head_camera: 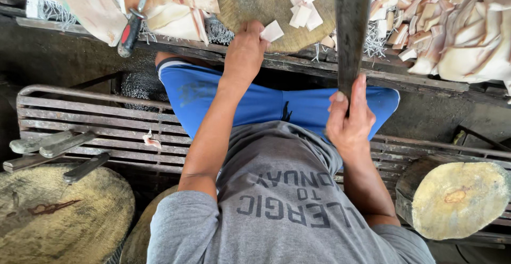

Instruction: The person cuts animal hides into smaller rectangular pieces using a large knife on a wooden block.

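Gray shirt (282,205) and blue shorts (229,101) are filling the view closest to the camera. At one o'clock, the right hand (348,120) is gripping a big knife (351,24), fingers wrapped tight around its handle. At twelve o'clock, the left hand (246,48) is pinching a small white square piece (272,31) on the round chopping block (266,8). More white pieces (452,24) are piling up at two o'clock. I think keeping those fingertips well away from the blade is mattering most when chopping.
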